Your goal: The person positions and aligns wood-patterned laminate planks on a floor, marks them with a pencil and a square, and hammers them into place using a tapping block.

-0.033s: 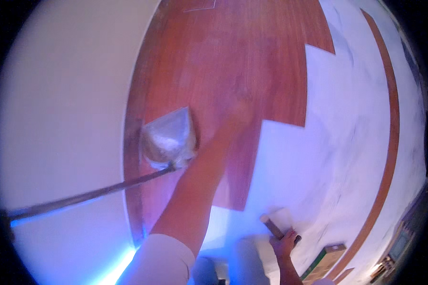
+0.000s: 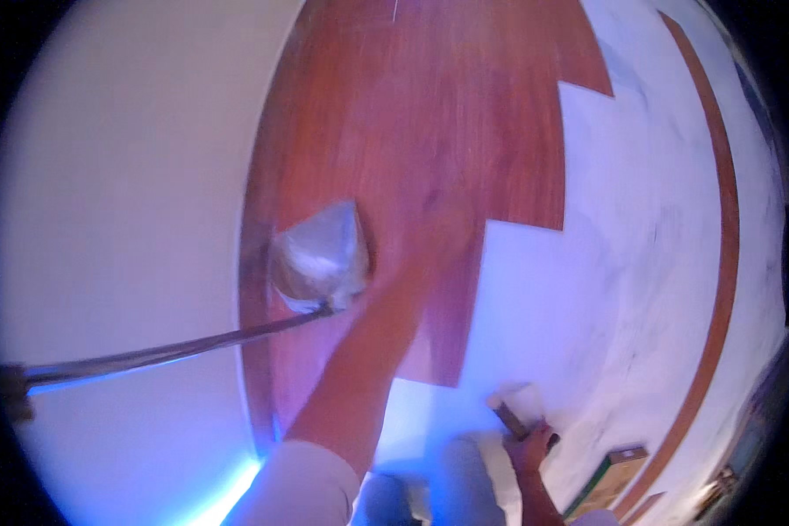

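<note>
My left forearm (image 2: 359, 377) reaches forward over the red-brown wood-look planks (image 2: 412, 114). My left hand (image 2: 451, 228) is smeared by motion over them, so its fingers cannot be made out. Low on the right, my right hand (image 2: 529, 449) is closed round a short brown handle (image 2: 509, 421) with a lighter end. A pale squarish patch beside the handle may be its blade, but this is too blurred to tell. To the left of my forearm, a silvery scoop-shaped head (image 2: 320, 254) rests over the planks on a long thin pole (image 2: 175, 351).
A pale wall (image 2: 131, 175) runs along the left. The planks end in a stepped edge against whitish, scuffed floor (image 2: 622, 289). A long brown strip (image 2: 726, 228) curves down the right. An open-looking cardboard box (image 2: 607, 482) with a green side lies at lower right.
The whole view has shifted slightly, with the scoop-shaped head and pole a little further right. My left hand is more smeared. My right hand still holds the brown handle.
</note>
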The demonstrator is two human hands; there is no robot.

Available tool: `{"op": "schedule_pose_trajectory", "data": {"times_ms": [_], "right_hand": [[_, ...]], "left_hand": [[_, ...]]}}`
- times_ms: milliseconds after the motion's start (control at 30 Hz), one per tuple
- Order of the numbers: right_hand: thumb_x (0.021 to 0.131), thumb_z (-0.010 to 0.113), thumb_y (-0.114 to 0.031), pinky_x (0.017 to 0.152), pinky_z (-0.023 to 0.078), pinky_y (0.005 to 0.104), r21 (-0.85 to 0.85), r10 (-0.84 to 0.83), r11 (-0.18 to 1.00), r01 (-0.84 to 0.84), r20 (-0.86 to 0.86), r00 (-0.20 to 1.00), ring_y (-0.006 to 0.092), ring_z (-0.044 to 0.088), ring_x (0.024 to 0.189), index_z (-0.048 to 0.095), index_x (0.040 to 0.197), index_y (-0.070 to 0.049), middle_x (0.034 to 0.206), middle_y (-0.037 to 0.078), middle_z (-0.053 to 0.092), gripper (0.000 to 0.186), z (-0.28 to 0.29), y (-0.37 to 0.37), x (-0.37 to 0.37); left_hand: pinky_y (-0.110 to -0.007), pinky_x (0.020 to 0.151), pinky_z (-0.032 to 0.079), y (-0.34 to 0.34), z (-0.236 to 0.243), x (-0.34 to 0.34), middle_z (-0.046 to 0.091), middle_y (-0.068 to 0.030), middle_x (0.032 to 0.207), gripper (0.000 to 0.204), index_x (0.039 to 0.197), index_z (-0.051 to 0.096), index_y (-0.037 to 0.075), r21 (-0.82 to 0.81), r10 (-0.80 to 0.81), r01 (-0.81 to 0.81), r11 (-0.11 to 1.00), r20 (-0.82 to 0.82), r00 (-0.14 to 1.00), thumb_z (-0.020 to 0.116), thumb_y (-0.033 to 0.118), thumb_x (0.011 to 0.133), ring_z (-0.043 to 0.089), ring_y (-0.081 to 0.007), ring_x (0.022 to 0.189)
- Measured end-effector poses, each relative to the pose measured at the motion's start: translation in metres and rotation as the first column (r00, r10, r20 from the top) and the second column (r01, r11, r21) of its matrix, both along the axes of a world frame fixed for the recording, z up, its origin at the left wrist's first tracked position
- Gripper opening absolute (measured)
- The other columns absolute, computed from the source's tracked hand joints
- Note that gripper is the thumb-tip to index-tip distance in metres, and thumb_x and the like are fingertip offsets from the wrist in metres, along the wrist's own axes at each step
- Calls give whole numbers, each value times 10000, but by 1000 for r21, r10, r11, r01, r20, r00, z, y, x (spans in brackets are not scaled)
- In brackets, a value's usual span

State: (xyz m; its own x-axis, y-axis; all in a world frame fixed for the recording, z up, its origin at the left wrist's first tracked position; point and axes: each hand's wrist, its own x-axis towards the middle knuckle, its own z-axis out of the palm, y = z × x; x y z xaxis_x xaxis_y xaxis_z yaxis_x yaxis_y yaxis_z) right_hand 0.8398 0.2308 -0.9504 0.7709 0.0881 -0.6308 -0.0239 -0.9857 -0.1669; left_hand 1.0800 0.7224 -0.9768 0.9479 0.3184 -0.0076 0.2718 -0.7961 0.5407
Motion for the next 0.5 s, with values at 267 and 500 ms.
{"op": "schedule_pose_trajectory", "data": {"times_ms": [267,500], "right_hand": [[621,947,-405,1186,353,495,95,19,995,-28,92,996,457,430,1358,297,1532,100,1443,289,442,1228,2,-21,-5],[681,921,-476,1224,301,473,122,176,972,-199,175,969,434,361,1430,309,1500,175,1532,310,375,1212,-36,-40,7]], "left_hand": [[-475,1117,398,-176,26,-377,630,-252,1360,426,1379,614,14,-507,146,-359,784,-411,900,445,265,1078,572,-401,1283],[-447,1018,455,-248,90,-627,665,-210,1293,415,1324,651,21,-287,480,-743,604,-613,628,512,290,1040,615,-354,1192]]}}
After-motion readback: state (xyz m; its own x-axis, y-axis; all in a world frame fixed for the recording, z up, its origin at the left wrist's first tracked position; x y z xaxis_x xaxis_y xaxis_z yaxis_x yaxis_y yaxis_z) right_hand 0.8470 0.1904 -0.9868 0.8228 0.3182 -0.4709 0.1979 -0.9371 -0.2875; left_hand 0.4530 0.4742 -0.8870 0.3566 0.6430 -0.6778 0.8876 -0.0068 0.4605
